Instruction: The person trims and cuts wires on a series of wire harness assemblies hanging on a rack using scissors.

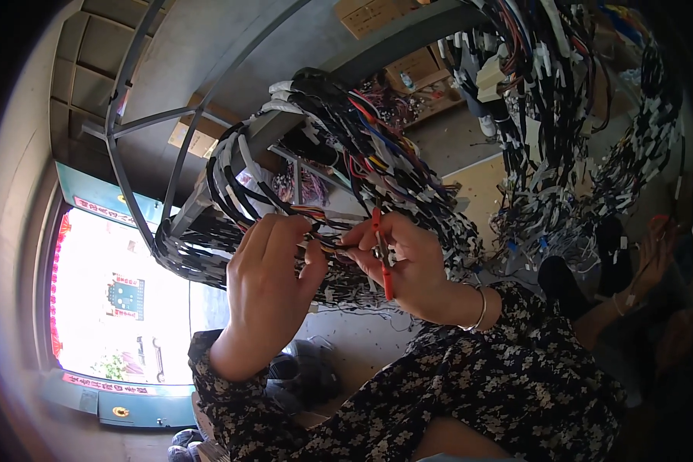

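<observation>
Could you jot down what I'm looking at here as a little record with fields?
Setting: workshop, wire bundles draped over a grey metal rack
Left hand: pinching thin wires
Right hand: gripping a red-handled tool at those wires
Wrist: silver bangle
Clothing: dark floral sleeves
Background: cardboard boxes

Wire bundle (346, 154): mostly black w/ white tags, some red, blue, orange strands. Tool handles (383, 254): red. Sleeves (470, 385): black, pale floral print. Bracelet (481, 308): silver.
</observation>
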`<act>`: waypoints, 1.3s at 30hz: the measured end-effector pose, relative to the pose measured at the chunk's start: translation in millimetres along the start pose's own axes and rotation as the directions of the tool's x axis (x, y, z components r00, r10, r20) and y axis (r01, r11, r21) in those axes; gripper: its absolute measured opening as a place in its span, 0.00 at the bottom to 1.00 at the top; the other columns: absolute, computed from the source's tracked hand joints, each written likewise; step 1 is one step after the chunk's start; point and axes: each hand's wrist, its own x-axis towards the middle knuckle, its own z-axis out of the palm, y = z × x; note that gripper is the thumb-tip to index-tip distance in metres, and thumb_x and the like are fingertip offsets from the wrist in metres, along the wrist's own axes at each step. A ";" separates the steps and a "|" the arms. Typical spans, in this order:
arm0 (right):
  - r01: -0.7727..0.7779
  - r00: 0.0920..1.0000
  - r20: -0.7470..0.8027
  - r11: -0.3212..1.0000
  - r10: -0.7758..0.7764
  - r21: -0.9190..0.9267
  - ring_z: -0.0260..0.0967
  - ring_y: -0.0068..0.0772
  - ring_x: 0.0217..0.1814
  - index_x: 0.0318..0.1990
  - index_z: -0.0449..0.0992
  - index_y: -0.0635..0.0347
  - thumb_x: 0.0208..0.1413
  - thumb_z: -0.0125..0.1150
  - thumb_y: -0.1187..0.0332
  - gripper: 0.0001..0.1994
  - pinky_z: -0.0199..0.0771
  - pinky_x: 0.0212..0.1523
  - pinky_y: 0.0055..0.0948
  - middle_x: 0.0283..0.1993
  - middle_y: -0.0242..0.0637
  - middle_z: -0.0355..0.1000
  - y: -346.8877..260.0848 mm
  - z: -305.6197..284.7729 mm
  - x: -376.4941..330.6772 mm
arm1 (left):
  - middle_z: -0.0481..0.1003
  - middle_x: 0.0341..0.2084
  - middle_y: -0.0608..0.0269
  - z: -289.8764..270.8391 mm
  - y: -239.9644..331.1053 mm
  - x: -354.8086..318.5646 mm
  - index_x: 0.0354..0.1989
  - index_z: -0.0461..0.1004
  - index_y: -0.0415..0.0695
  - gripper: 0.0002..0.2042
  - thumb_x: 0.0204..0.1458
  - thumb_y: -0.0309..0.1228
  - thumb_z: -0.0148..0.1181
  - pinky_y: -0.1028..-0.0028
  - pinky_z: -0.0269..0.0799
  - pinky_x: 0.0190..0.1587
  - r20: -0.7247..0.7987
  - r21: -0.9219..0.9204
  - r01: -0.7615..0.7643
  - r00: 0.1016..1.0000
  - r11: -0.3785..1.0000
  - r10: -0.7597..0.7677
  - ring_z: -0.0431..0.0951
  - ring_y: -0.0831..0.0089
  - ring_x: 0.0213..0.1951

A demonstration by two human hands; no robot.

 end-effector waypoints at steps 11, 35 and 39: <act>0.007 1.000 0.007 0.998 -0.006 -0.059 0.74 0.27 0.48 0.39 0.68 0.63 0.57 0.63 0.84 0.10 0.77 0.48 0.28 0.46 0.44 0.76 2.0 -1.0 -1.4 | 0.73 0.43 0.53 -3.0 7.7 4.9 0.37 0.76 0.34 0.15 0.37 0.22 0.60 0.68 0.78 0.37 0.065 0.313 -0.277 0.960 0.909 0.271 0.78 0.58 0.42; 0.038 0.999 -0.001 0.998 -0.038 -0.049 0.75 0.27 0.48 0.41 0.67 0.63 0.56 0.64 0.83 0.11 0.76 0.47 0.28 0.48 0.44 0.76 6.4 6.6 -7.0 | 0.70 0.49 0.53 -22.3 1.4 13.1 0.46 0.78 0.36 0.18 0.46 0.26 0.70 0.58 0.69 0.53 0.088 0.226 -0.116 0.991 0.967 0.098 0.69 0.54 0.52; 0.161 0.982 -0.095 0.987 -0.162 -0.022 0.66 0.20 0.32 0.45 0.75 0.61 0.53 0.69 0.78 0.12 0.70 0.34 0.22 0.34 0.31 0.74 9.0 15.2 -7.0 | 0.71 0.49 0.55 -24.4 3.7 24.1 0.34 0.80 0.39 0.13 0.42 0.33 0.71 0.60 0.65 0.53 0.164 0.382 -0.223 0.971 0.897 0.172 0.68 0.56 0.53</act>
